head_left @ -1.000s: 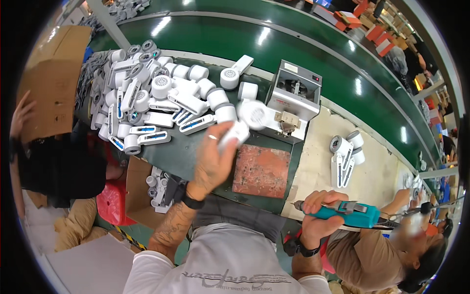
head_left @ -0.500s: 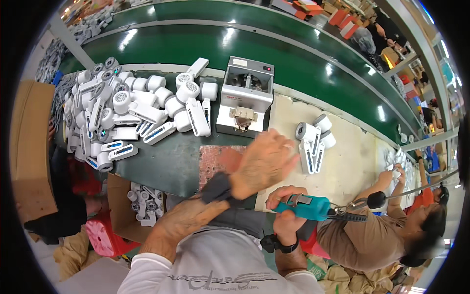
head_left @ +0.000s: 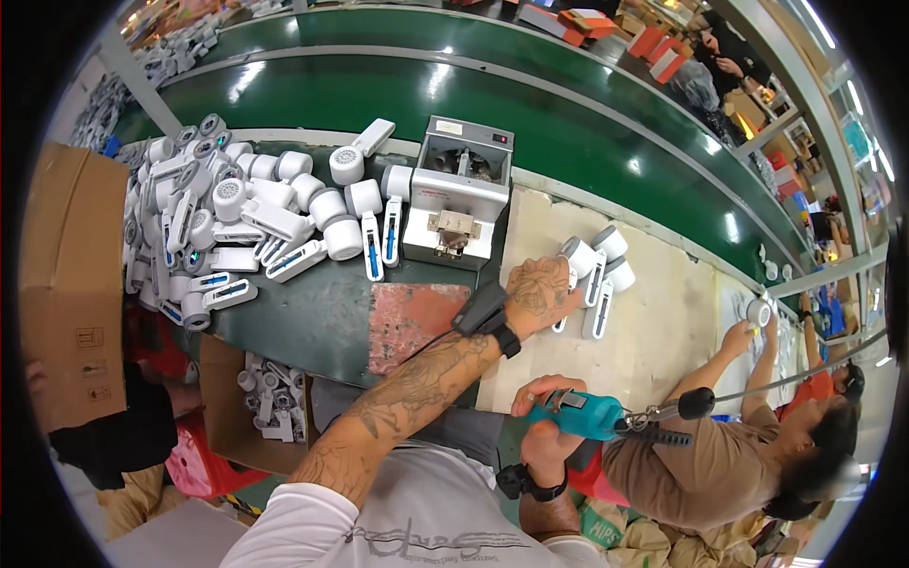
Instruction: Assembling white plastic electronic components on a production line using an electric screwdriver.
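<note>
Left hand (head_left: 542, 295) fingers closed around a white device (head_left: 576, 260), others just beyond fingertips. Right hand (head_left: 549, 417) fingers gripping teal power screwdriver (head_left: 579, 415).

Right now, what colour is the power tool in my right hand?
Teal, seen in the head view: the power screwdriver in the right hand.

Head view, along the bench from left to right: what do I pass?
Cardboard box → pile of white handheld units → small grey-white bench machine → left hand → small cluster of white units → co-worker's hand at the far right.
</note>
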Action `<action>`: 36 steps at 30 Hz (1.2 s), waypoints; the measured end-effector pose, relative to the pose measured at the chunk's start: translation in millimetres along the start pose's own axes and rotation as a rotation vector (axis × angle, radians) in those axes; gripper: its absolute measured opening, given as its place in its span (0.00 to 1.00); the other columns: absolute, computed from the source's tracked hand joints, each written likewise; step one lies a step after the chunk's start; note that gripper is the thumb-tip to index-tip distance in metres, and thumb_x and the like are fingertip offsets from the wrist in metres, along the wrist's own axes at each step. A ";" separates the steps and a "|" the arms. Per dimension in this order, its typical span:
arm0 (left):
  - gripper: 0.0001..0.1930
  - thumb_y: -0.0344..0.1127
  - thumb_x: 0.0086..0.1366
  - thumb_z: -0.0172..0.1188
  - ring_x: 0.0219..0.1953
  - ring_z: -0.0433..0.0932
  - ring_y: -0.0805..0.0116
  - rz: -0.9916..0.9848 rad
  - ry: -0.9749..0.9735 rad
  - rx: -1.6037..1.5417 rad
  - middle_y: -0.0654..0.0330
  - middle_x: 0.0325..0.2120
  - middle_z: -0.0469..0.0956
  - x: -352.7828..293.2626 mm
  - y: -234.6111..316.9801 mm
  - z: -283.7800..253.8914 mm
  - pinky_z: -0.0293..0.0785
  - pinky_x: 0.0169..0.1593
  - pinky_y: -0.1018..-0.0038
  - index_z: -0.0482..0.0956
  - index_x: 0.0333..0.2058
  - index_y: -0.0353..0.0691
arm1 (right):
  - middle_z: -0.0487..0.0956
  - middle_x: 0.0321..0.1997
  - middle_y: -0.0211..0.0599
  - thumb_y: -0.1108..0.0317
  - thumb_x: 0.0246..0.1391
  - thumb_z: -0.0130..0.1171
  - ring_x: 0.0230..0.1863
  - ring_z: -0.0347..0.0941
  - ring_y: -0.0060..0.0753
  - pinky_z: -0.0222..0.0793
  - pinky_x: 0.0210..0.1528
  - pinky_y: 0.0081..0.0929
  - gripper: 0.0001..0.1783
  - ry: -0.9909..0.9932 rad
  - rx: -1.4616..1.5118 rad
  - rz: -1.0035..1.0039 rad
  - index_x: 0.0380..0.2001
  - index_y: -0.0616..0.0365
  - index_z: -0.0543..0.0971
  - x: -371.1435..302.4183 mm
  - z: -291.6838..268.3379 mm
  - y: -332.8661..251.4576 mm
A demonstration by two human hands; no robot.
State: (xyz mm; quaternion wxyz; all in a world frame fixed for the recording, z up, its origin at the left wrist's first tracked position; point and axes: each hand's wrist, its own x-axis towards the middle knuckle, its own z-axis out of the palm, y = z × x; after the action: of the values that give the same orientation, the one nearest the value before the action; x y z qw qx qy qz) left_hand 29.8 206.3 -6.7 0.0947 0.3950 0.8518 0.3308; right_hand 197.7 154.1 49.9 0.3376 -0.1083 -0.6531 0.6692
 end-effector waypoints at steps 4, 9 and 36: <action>0.18 0.46 0.58 0.61 0.36 0.79 0.50 0.139 0.170 -0.151 0.53 0.34 0.79 -28.8 -9.7 -51.5 0.76 0.40 0.59 0.76 0.42 0.39 | 0.71 0.26 0.36 0.37 0.51 0.64 0.25 0.70 0.29 0.68 0.27 0.25 0.38 -0.027 -0.009 0.023 0.41 0.66 0.68 5.4 -2.5 1.9; 0.14 0.39 0.58 0.63 0.38 0.77 0.52 0.338 0.231 -0.137 0.55 0.34 0.74 -88.1 -40.5 -102.0 0.76 0.42 0.62 0.77 0.38 0.37 | 0.71 0.30 0.37 0.37 0.55 0.61 0.31 0.71 0.33 0.69 0.34 0.31 0.39 -0.085 -0.034 0.079 0.46 0.67 0.68 13.7 6.9 0.2; 0.14 0.41 0.56 0.68 0.44 0.74 0.56 0.383 0.203 -0.127 0.59 0.37 0.73 -131.3 -108.3 -110.9 0.71 0.49 0.63 0.73 0.34 0.43 | 0.65 0.17 0.31 0.31 0.53 0.58 0.17 0.64 0.27 0.60 0.20 0.25 0.40 0.020 0.177 -0.123 0.40 0.65 0.70 86.1 89.6 38.6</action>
State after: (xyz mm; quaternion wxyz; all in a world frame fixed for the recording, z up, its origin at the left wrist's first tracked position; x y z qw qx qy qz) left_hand 4.8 4.7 -4.3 -0.0312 0.5073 0.7439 0.4339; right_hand 68.8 136.6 49.9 0.3927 -0.0445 -0.5934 0.7012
